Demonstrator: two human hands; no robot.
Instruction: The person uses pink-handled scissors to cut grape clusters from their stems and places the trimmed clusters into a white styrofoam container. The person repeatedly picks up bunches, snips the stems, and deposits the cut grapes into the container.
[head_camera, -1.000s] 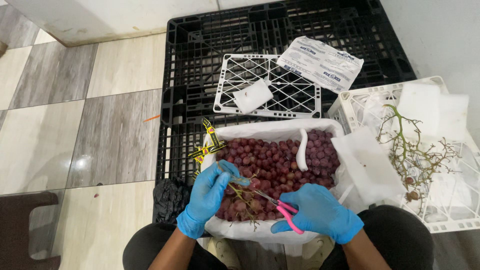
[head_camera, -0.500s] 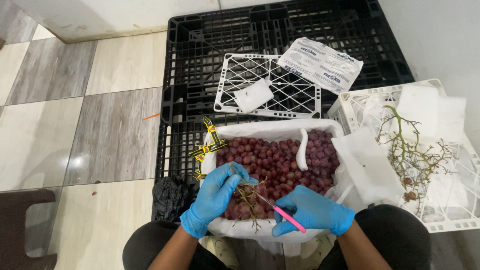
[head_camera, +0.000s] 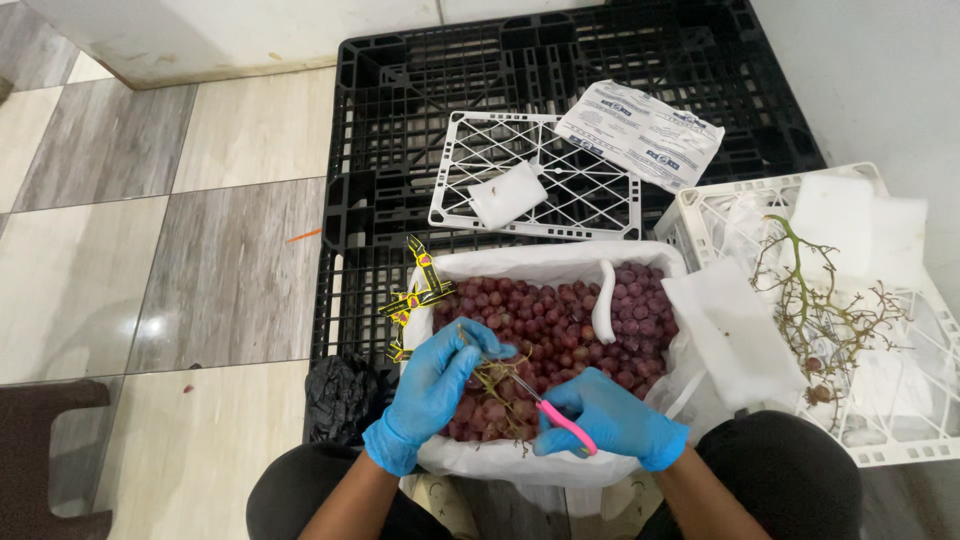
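The gloves (head_camera: 430, 390) are thin blue rubber, smooth and a bit shiny. The grapes (head_camera: 560, 330) have smooth dull red skin. The scissors (head_camera: 565, 425) have pink plastic handles. The pallet (head_camera: 400, 120) is matt black plastic. The floor (head_camera: 180, 250) tiles shine.

Open room lies at the left of the frame, over the tiled floor (head_camera: 150, 250); the upper middle, above the black pallet (head_camera: 400, 130), is free too, save for a flat white grid lid (head_camera: 590, 190) and a printed paper sheet (head_camera: 640, 130); at centre the lined box of red grapes (head_camera: 560, 320) is crowded near its lower edge by both gloved hands (left hand (head_camera: 435, 385), right hand (head_camera: 610, 420)); at right the white crate (head_camera: 900, 430) of bare stems and a foam pad (head_camera: 730, 335) block the way; a black bag (head_camera: 340, 395) sits just left of the box.
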